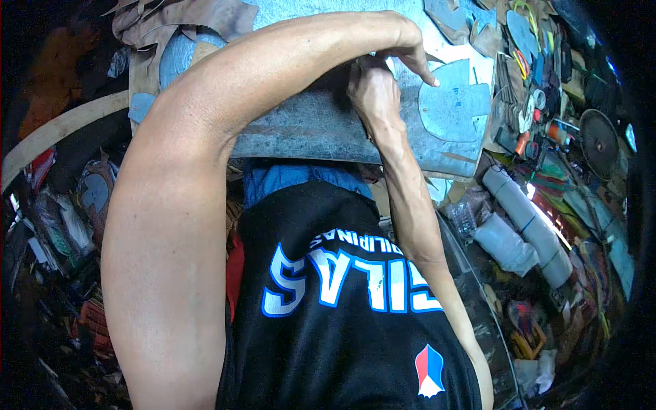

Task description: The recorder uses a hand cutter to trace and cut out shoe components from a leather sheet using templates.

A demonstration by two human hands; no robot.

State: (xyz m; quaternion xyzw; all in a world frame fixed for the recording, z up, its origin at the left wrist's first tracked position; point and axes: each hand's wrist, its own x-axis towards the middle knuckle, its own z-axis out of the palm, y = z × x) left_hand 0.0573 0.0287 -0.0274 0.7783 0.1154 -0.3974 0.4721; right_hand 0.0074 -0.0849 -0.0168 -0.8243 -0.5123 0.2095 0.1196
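Observation:
My left arm bends across the worktable [307, 140], with my left hand [408, 48] at its upper right. One of its fingers stretches out, its tip at the edge of a flat grey-blue cut piece with a rounded outline [454, 102]. The other fingers are mostly hidden behind the hand. Just below and left of it, my right hand [375, 89] is closed in a fist over the table's grey surface. Whatever the fist holds is hidden by the fingers and by my left arm.
Brown leather scraps [181, 26] lie at the table's upper left, and more cut pieces [451, 17] at its upper right. Tools and clutter crowd the right side, with a round dark disc [600, 145] and a long pale roll [526, 222]. A curved pale band [65, 137] runs along the left.

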